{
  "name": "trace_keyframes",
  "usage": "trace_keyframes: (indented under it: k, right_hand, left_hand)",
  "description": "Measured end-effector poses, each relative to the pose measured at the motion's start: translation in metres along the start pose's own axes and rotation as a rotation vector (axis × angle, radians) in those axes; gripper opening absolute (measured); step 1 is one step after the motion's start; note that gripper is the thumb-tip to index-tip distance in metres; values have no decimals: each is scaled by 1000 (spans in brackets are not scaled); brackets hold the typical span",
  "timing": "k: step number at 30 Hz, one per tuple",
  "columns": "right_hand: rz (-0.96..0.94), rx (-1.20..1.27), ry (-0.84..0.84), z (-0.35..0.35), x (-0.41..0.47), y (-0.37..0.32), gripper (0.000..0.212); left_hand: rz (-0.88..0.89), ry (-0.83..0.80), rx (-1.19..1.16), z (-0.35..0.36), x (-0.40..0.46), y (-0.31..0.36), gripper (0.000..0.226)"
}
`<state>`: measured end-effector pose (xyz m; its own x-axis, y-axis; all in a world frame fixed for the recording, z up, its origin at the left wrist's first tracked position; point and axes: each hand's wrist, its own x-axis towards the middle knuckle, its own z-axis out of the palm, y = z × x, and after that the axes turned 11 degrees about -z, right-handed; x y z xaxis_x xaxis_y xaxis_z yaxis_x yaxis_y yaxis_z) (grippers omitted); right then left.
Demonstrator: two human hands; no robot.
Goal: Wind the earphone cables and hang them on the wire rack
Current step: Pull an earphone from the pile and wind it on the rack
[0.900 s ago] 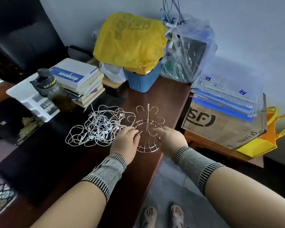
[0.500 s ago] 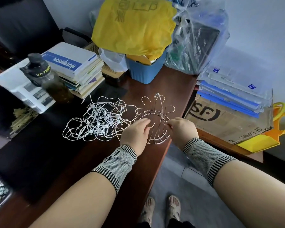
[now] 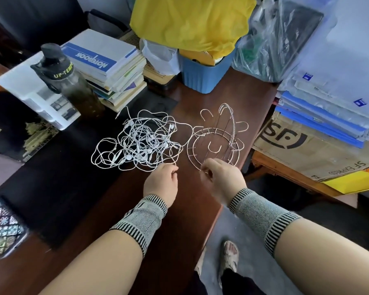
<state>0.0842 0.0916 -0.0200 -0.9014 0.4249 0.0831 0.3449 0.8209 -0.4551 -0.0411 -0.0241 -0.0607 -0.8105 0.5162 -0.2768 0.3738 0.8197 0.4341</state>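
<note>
Nearest, two bare forearms reach in over the tabletop [image 3: 196, 116], each wrist wrapped in a ribbed grey knitted band with black-striped cuffs. Below them, past the table's right edge, a sandalled foot [image 3: 229, 257] stands on grey floor.

The left hand [image 3: 161, 184] lies knuckles up with its fingers curled under; whether they pinch a strand at the near rim of the cable pile cannot be made out. The right hand [image 3: 221, 179] is loosely curled, its fingertips at the near rim of the wire rack [image 3: 216, 138], and its thumb side is hidden, so a real grip cannot be confirmed.

The earphone cables [image 3: 136, 143] are thin, white and glossy, lying in one loose tangle of loops mid-table, partly on a black mat [image 3: 51, 167] and partly on the reddish polished wood. Small earbuds show inside the knot, too many and too small to count. One strand runs right to the rack.

The rack, thin bare metal, stands beside the tangle near the right edge: round hoops joined by ribs, with open hooks curling outward on top.

Farther back stand a dark-capped bottle [image 3: 66, 79], a pile of notebooks [image 3: 109, 67] and a blue tub [image 3: 202, 75] under a yellow bag [image 3: 190, 20] cut off by the frame. Off the right edge, plastic folders [image 3: 328, 99] lie on a cardboard box [image 3: 307, 152].
</note>
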Motion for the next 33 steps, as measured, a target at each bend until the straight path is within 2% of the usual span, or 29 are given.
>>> trace_keyframes:
  k: [5,12,18,28,33]
  right_hand:
    - [20,18,-173,19,13,-5,24]
    - [43,49,-286,45,36,-17,32]
    - [117,56,-380,71,65,-34,33]
    - [299,-33,-335,100,99,-50,25]
    - [372,23,-342,104,103,-46,21]
  left_hand:
    - [-103,-8,57,-4,15,-20,25]
    - [-142,26,18,-5,32,-32,26]
    - [-152,-17,30,-3,38,-42,36]
    - [-131,-32,-54,-8,34,-62,41]
    - [-126,-32,-66,-13,35,-64,38]
